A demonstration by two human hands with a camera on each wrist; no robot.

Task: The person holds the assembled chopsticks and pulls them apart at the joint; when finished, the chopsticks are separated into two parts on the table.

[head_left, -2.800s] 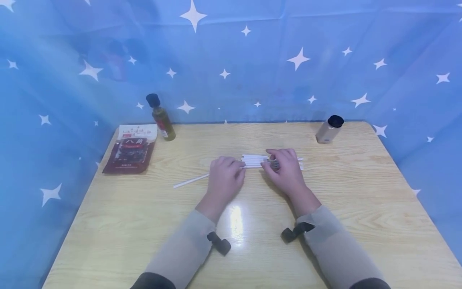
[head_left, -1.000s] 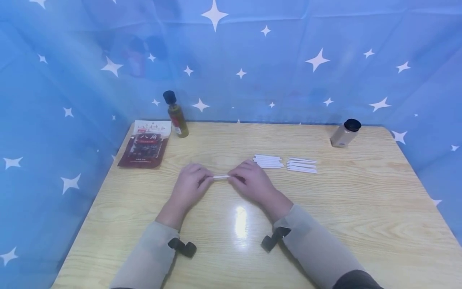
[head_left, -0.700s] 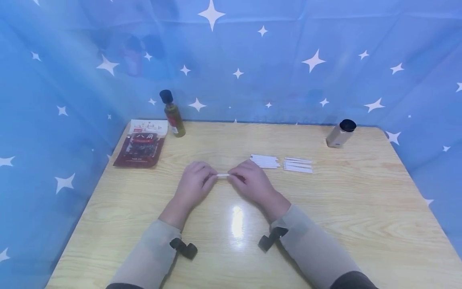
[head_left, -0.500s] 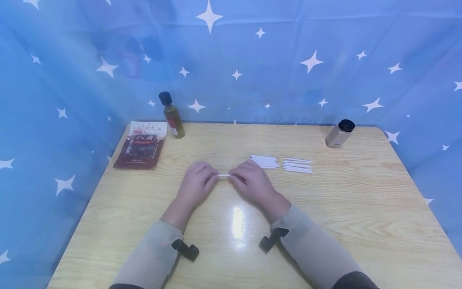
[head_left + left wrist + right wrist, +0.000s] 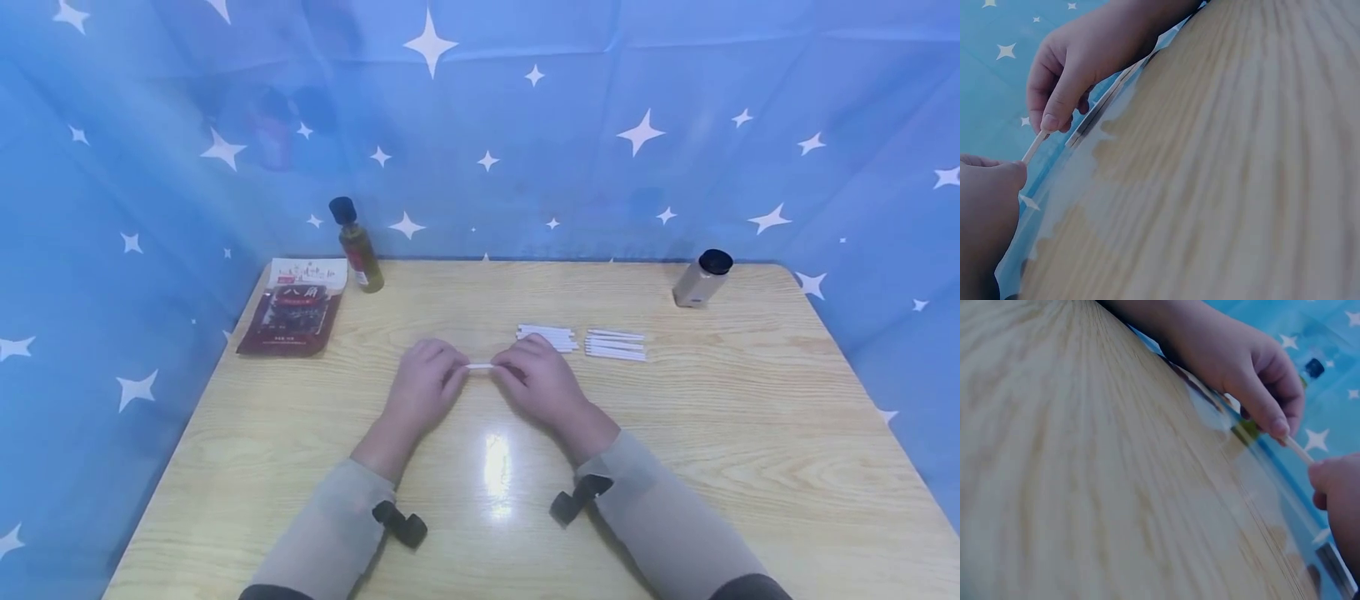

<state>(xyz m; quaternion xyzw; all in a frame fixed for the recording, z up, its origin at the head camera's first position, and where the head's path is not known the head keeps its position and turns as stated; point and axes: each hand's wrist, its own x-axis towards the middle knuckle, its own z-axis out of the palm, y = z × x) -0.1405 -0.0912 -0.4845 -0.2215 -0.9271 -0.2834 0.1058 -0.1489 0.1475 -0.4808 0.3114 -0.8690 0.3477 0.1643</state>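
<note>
A thin white stick (image 5: 480,366) is held level between both hands, close over the table (image 5: 360,400). My left hand (image 5: 426,383) pinches its left end with thumb and fingers; my right hand (image 5: 542,382) pinches the other end. Only a short middle part of the stick shows between the fingertips. In the right wrist view the left hand (image 5: 1260,381) has its thumb pressed along the stick (image 5: 1299,450). Just behind the right hand lies a bundle of white sticks (image 5: 551,337), partly covered by its knuckles. A second bundle of white sticks (image 5: 615,344) lies to its right.
A dark red seasoning bag (image 5: 288,321) lies at the back left, beside a bottle with a black cap (image 5: 360,258). At the back right stands a black-lidded jar (image 5: 697,287). A blue star-patterned curtain (image 5: 487,108) hangs behind the table.
The right hand has left the bundles and moved left; a lone stick on the left is now pinched by both hands. Lately both hands have shifted slightly right with it.
</note>
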